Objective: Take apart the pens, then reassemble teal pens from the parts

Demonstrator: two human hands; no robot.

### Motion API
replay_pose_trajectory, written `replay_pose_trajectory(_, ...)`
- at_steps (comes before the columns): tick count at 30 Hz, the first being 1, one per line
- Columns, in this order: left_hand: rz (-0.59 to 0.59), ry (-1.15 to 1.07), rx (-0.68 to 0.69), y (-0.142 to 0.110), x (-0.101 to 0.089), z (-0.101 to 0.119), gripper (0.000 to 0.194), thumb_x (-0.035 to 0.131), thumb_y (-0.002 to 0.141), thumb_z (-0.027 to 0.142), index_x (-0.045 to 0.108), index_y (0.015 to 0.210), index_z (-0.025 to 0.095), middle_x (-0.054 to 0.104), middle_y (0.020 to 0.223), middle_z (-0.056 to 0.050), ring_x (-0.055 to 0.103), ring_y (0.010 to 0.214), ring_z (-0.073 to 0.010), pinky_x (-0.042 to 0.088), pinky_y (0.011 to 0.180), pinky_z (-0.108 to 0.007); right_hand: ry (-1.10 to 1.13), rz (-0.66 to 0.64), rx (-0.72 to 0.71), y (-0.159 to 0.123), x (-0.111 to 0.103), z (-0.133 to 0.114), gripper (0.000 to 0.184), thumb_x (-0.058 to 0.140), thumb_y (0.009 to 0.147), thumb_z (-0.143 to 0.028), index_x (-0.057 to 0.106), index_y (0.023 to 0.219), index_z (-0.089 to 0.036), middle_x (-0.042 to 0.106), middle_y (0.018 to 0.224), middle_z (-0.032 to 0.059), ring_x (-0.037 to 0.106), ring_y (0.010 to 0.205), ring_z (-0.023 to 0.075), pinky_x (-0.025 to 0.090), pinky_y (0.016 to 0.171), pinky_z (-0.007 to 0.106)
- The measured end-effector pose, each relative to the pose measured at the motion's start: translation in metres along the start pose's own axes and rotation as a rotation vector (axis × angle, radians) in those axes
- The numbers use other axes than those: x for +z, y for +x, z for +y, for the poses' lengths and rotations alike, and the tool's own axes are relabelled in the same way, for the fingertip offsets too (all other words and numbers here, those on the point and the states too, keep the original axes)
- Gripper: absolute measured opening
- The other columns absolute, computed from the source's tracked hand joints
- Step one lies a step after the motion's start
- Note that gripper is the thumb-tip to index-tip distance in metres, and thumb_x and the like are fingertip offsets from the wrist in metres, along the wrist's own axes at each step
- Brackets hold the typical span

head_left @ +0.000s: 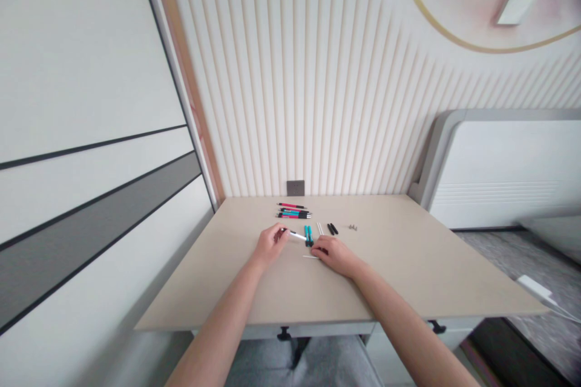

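Note:
My left hand [271,243] is closed around one end of a white pen barrel [298,235] with a dark part by the fingers; its other end points right. My right hand [333,253] rests low on the desk, fingers curled together, and what they hold, if anything, is hidden. A thin white refill [310,257] reaches out leftward from under that hand. Between the hands lie two teal pen barrels [309,233] with black ends. Just beyond my right hand are thin white refills [319,228] and two black pen parts [333,229].
Several assembled pens [293,213] in pink, teal and black lie at the back of the beige desk [218,290]. Small metallic tips [353,227] sit to the right. A dark wall socket [295,188] is behind the desk. A white cabinet [91,205] stands left, a bed headboard [503,175] right.

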State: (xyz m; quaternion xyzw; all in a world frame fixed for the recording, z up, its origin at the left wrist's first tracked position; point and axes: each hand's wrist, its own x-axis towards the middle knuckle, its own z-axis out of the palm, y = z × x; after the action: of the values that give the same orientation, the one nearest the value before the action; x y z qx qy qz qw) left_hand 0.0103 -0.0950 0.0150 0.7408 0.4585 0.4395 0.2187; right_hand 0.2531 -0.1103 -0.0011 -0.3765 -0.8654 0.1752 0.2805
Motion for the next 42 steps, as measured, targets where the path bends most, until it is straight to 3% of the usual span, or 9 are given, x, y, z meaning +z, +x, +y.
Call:
replay_pose_trajectory(5,0.319,0.064,-0.103,0.005,-0.01,-0.011,0.031,0.049,0.087,0.045,0.062,0.096,0.018,0.057,0.064,0.001,0.052,0.058,-0.0138,0.039,0.057,-0.022,0.053,0.011,0.038,-0.001,-0.001,0.001,0.018,0.055,0.091,-0.029,0.07,0.086,-0.022,0.068,0.088,0.0036,0.061,0.083,0.0167,0.045,0.077,0.028)
replay_pose_trajectory(9,0.438,0.17,-0.167,0.008,-0.014,-0.022,0.027,0.049,0.085,0.039,0.062,0.098,0.019,0.056,0.059,0.003,0.052,0.054,-0.0141,0.039,0.057,-0.023,0.048,0.027,0.108,-0.001,-0.001,0.004,0.015,0.06,0.088,-0.03,0.07,0.081,-0.021,0.067,0.085,0.0035,0.06,0.077,0.0164,0.045,0.072,0.028)
replay_pose_trajectory(19,0.345,0.225,-0.142,0.008,-0.009,-0.026,0.028,0.049,0.085,0.035,0.064,0.103,0.02,0.059,0.065,0.001,0.054,0.057,-0.0139,0.04,0.058,-0.022,0.036,0.036,0.125,0.0,0.002,0.01,0.017,0.057,0.089,-0.03,0.065,0.079,-0.02,0.066,0.083,0.0029,0.059,0.076,0.0156,0.042,0.07,0.026)
replay_pose_trajectory(24,0.335,0.238,-0.127,0.008,-0.009,-0.028,0.028,0.048,0.086,0.035,0.064,0.104,0.02,0.057,0.063,0.002,0.053,0.055,-0.0138,0.04,0.058,-0.023,0.081,0.131,0.183,0.001,0.001,0.014,0.021,0.052,0.092,-0.034,0.064,0.082,-0.019,0.066,0.077,0.0013,0.057,0.071,0.015,0.041,0.065,0.025)
replay_pose_trajectory(32,0.331,0.238,-0.111,0.007,-0.007,-0.029,0.028,0.048,0.087,0.035,0.063,0.105,0.02,0.056,0.06,0.003,0.052,0.054,-0.0136,0.04,0.058,-0.023,0.124,0.315,0.177,0.009,0.006,0.02,0.022,0.053,0.091,-0.031,0.067,0.081,-0.019,0.065,0.079,0.0041,0.059,0.075,0.0171,0.044,0.072,0.028)
replay_pose_trajectory(37,0.327,0.229,-0.101,0.007,-0.006,-0.027,0.027,0.048,0.087,0.033,0.064,0.104,0.02,0.058,0.064,0.002,0.053,0.056,-0.0135,0.039,0.059,-0.023,0.073,0.269,0.142,0.028,0.012,0.016,0.017,0.054,0.089,-0.023,0.07,0.087,-0.021,0.069,0.089,0.0056,0.062,0.084,0.0188,0.046,0.079,0.03)
replay_pose_trajectory(42,0.317,0.227,-0.1,0.006,-0.007,-0.023,0.026,0.048,0.087,0.032,0.063,0.104,0.019,0.055,0.06,0.003,0.05,0.053,-0.0127,0.038,0.058,-0.023,-0.025,0.139,0.155,0.059,0.017,0.007,0.018,0.057,0.085,-0.015,0.07,0.095,-0.021,0.071,0.094,0.0048,0.064,0.086,0.0195,0.047,0.079,0.03)
